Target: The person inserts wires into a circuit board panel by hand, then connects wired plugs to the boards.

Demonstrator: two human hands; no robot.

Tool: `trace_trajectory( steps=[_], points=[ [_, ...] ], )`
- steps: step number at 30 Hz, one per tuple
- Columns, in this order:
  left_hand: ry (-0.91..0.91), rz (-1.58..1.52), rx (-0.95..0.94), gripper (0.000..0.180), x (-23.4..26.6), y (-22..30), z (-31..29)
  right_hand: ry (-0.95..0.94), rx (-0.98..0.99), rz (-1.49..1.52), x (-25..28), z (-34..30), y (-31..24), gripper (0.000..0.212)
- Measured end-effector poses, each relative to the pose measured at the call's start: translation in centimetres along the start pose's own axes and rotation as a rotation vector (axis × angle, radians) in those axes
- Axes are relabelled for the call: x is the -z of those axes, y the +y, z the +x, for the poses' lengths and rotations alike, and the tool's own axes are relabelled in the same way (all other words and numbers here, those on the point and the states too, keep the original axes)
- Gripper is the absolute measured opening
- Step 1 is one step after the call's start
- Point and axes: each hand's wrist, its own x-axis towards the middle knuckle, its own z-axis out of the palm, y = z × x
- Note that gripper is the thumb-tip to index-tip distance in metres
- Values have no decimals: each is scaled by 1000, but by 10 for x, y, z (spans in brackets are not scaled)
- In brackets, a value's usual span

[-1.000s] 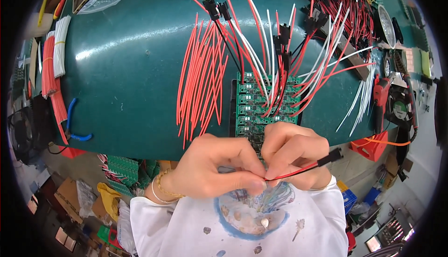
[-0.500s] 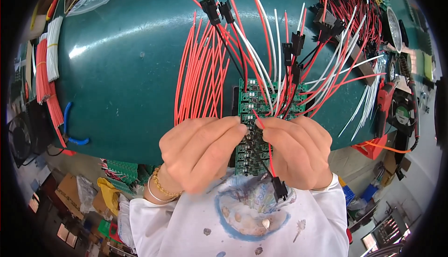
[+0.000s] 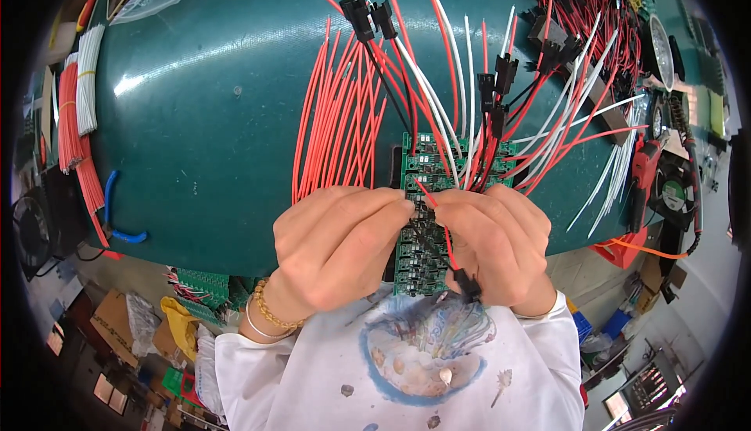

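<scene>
A green circuit-board panel (image 3: 420, 263) with rows of small parts lies in front of me at the table's near edge. My left hand (image 3: 340, 239) is closed in a pinch over its left side, at the end of the black wire (image 3: 430, 245); the fingers partly hide what they grip. My right hand (image 3: 501, 235) pinches the red wire (image 3: 425, 192), whose tip points up and left over the board. Both wires run to a black plug connector (image 3: 468, 285) hanging beside my right palm. Red and white wires (image 3: 446, 79) with black connectors (image 3: 357, 18) rise from the board's far rows.
Loose red wires (image 3: 336, 126) lie left of the board. Bundled red and white wires (image 3: 88, 79) and blue-handled pliers (image 3: 113, 212) are at the far left. To the right are a dark bar (image 3: 614, 114), a heap of connector leads (image 3: 579, 16), a red tool (image 3: 644, 161) and a fan (image 3: 674, 191).
Both hands have shifted slightly away from me over the board. The hanging black connector has moved up close to my right palm, and the red wire's tip has shifted up and left.
</scene>
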Motion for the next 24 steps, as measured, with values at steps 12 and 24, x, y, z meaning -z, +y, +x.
trace_trajectory(
  steps=[12, 24],
  points=[
    [44, -18, 104, 25, 0, 8, 5, 46, -58, -34, -5, 6, -5, 28],
    [101, 83, 103, 24, -3, 11, 4, 71, -99, 3, -6, 2, -7, 28]
  ],
)
